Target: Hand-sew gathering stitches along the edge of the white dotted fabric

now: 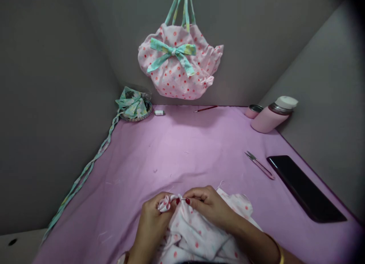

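White fabric with pink-red dots (196, 233) lies bunched at the table's near edge, spreading out under my right forearm. My left hand (156, 214) is closed on its gathered upper edge, and a small rolled fold sticks out beside the thumb. Close by on the right, my right hand (207, 203) pinches the same edge between thumb and fingers. The two thumbs, with red nails, almost meet. Whether a needle or thread is between the fingertips is too small to tell. A loose thread end sticks up from the fabric behind my right hand.
A purple cloth (137, 157) covers the table. Thread snips (259, 165) and a black phone (305, 188) lie right; behind stand a pink bottle (268, 117) and pink cup (253, 111). A basket (139, 116), thread spool (159, 113) and red pencil (205, 109) sit at the back, below a hanging dotted bag (176, 79).
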The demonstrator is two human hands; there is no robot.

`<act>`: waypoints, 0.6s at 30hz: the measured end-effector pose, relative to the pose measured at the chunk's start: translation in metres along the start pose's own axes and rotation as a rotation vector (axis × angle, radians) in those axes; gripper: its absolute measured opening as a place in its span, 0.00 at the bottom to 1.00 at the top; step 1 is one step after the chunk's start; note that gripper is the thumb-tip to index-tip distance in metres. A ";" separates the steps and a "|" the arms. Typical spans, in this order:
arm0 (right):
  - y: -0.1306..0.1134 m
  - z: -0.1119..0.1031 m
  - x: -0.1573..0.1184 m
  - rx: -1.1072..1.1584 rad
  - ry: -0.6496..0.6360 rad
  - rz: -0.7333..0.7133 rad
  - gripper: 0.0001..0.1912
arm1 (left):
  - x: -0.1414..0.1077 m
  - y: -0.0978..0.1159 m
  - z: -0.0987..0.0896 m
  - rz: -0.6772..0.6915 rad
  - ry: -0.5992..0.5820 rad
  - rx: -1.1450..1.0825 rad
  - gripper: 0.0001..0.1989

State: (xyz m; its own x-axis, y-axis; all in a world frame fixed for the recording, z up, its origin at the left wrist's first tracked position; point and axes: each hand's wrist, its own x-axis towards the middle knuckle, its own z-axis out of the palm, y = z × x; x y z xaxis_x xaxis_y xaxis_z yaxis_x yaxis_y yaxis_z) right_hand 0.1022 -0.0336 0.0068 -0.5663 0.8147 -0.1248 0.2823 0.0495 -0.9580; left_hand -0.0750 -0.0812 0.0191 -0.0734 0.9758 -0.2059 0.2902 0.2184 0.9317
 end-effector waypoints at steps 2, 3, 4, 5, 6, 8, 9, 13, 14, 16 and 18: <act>0.001 0.000 0.000 -0.001 -0.011 0.003 0.11 | 0.002 -0.003 0.001 -0.122 -0.006 -0.141 0.10; 0.001 0.000 0.000 0.006 -0.014 0.007 0.11 | 0.003 -0.005 0.002 -0.182 -0.019 -0.213 0.12; 0.000 0.000 0.000 0.018 -0.019 0.010 0.11 | 0.004 -0.007 0.002 -0.236 -0.038 -0.286 0.14; 0.000 -0.001 0.000 0.032 -0.022 0.015 0.11 | 0.004 -0.008 0.003 -0.282 -0.062 -0.357 0.15; -0.001 -0.001 0.000 0.048 -0.025 0.018 0.11 | 0.005 -0.009 0.003 -0.318 -0.087 -0.421 0.16; -0.002 -0.001 0.000 0.074 -0.031 0.021 0.10 | 0.005 -0.007 0.003 -0.363 -0.131 -0.524 0.15; -0.003 -0.001 -0.001 0.082 -0.034 0.023 0.10 | 0.004 -0.004 0.002 -0.375 -0.147 -0.566 0.15; -0.004 -0.002 -0.001 0.094 -0.033 0.026 0.10 | 0.002 0.006 0.000 -0.391 -0.180 -0.666 0.12; -0.004 -0.002 -0.001 0.097 -0.032 0.026 0.10 | 0.002 0.008 0.000 -0.396 -0.184 -0.681 0.11; -0.004 -0.002 0.000 0.108 -0.032 0.023 0.09 | 0.001 0.008 0.000 -0.410 -0.195 -0.705 0.09; -0.003 -0.003 0.000 0.125 -0.036 0.020 0.09 | 0.002 0.007 0.000 -0.425 -0.202 -0.714 0.08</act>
State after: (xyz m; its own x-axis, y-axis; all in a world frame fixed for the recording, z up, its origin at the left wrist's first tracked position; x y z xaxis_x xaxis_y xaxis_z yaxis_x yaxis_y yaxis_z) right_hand 0.1034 -0.0325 0.0108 -0.5899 0.7933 -0.1509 0.1963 -0.0405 -0.9797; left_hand -0.0736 -0.0782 0.0255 0.1511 0.8100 -0.5666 -0.3988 0.5744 0.7148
